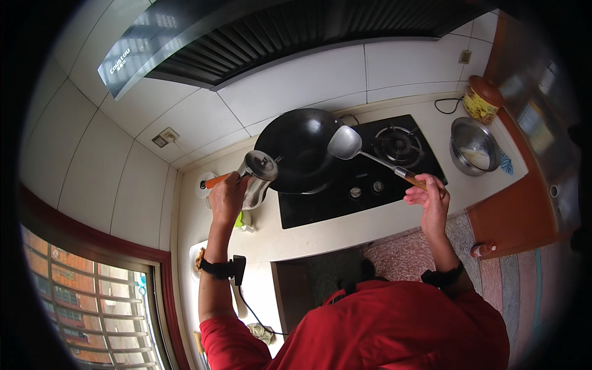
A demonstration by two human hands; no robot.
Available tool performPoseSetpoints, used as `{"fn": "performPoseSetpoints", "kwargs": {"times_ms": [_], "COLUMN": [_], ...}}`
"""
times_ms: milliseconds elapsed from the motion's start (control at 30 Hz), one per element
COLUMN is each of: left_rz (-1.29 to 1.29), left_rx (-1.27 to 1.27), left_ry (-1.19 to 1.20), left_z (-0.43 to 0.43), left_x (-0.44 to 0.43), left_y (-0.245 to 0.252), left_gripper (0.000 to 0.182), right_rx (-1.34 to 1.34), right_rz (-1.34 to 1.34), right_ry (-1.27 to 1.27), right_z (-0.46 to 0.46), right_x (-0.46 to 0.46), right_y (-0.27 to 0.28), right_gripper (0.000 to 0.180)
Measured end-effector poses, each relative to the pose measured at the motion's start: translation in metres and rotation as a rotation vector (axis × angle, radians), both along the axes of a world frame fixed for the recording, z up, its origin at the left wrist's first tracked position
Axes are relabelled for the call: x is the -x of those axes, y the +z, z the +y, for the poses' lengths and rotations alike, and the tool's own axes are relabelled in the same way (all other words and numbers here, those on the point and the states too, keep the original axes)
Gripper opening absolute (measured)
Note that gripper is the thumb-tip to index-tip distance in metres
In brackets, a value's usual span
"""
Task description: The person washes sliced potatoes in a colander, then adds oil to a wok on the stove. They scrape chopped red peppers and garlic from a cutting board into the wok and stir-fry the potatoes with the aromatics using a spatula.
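My left hand [226,196] grips a lidded metal oil pot [260,173] at the left rim of a black wok [300,143]. Its thin spout points over the wok. An orange handle [216,181] shows beside my fingers; whether it belongs to the pot I cannot tell. In my right hand [432,196] is the wooden handle [415,179] of a metal wok spatula [346,142], its blade raised over the wok's right side. The wok sits on the left burner of a black gas hob [319,210]. I see no food in it.
A metal bowl [462,129] with pale contents stands right of the hob, near a yellow pot with a brown lid [483,99]. The bare right burner [400,144] is beside the wok. A range hood [296,41] hangs above. A white dish [194,273] lies by my left forearm.
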State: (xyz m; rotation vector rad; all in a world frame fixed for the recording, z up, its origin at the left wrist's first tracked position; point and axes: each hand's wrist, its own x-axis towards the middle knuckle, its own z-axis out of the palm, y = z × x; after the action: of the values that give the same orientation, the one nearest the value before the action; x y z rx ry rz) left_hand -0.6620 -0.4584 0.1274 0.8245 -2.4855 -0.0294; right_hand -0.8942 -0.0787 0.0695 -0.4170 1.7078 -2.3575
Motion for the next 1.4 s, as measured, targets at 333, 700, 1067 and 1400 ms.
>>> {"fn": "performPoseSetpoints", "kwargs": {"times_ms": [333,700,1067,1400], "left_rz": [0.090,0.815,0.986,1.065], "left_rx": [-0.065,-0.954,-1.048,-0.877], "left_ry": [-0.003,-0.009,0.146,0.473], "left_z": [-0.001,-0.003,0.088,0.105], "left_x": [-0.013,-0.050,-0.165,-0.224], "left_y": [-0.019,-0.070,-0.155,-0.252], "left_gripper": [0.024,0.033,0.034,0.029], "right_rx": [-0.027,0.067,0.040,0.102], "right_rz": [0.012,-0.106,-0.069,-0.020], "right_ry": [-0.032,-0.011,-0.206,-0.273], "right_z": [0.009,0.004,0.056,0.088], "right_x": [-0.021,-0.038,0.018,0.063], "right_y": [0.004,0.010,0.031,0.031], "right_gripper": [0.039,0.043,0.044,0.049]}}
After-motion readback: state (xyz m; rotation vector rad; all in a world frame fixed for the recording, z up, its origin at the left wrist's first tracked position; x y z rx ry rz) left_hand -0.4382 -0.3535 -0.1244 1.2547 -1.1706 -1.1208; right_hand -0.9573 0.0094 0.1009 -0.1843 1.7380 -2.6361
